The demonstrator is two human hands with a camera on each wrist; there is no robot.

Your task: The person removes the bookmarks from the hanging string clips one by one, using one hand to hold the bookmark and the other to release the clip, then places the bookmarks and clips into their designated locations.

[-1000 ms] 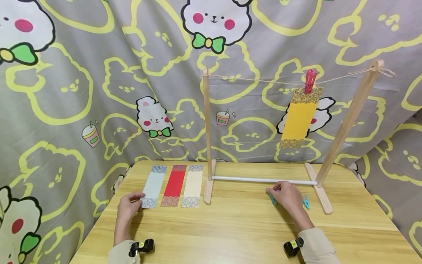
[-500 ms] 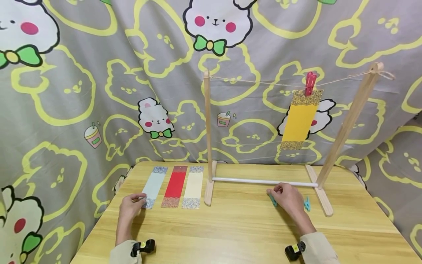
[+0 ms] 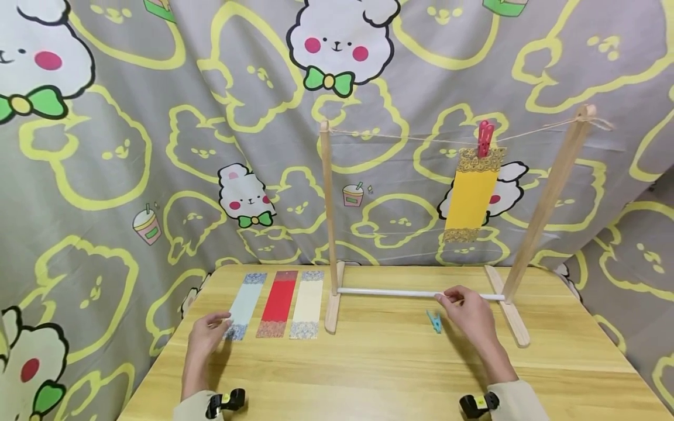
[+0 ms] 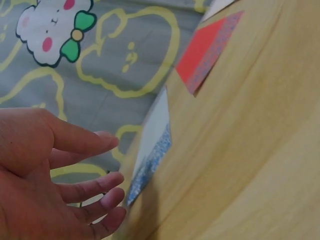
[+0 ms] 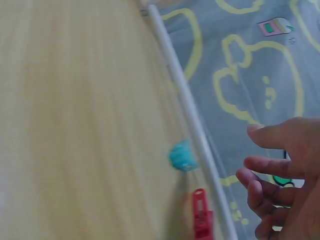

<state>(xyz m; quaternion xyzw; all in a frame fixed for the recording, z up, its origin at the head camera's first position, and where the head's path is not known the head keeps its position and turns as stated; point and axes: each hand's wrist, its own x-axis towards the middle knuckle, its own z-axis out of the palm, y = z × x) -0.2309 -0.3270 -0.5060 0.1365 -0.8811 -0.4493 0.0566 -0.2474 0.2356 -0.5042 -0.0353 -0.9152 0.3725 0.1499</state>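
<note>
At the left of the table my left hand (image 3: 207,336) hovers at the near end of a pale blue paper strip (image 3: 244,307), fingers loosely bent. In the left wrist view nothing lies between its thumb and fingers. A red strip (image 3: 278,304) and a cream strip (image 3: 307,305), both with lace-patterned ends, lie beside it. My right hand (image 3: 468,313) hangs relaxed near the rack's white rod (image 3: 389,292), holding nothing. A teal clothespin (image 3: 434,321) lies just left of it. In the right wrist view a red clothespin (image 5: 201,217) lies near a teal one.
A wooden rack with a left post (image 3: 329,210) and a right post (image 3: 547,204) carries a string (image 3: 389,137). From it hangs a yellow strip (image 3: 471,199), pinned by a red clothespin (image 3: 485,138). A patterned curtain (image 3: 295,134) stands behind the table (image 3: 342,374).
My right hand has shifted slightly right and away from the teal clothespin, which now shows fully; the other teal clothespin is now hidden in the head view. My left hand stays beside the pale blue strip.
</note>
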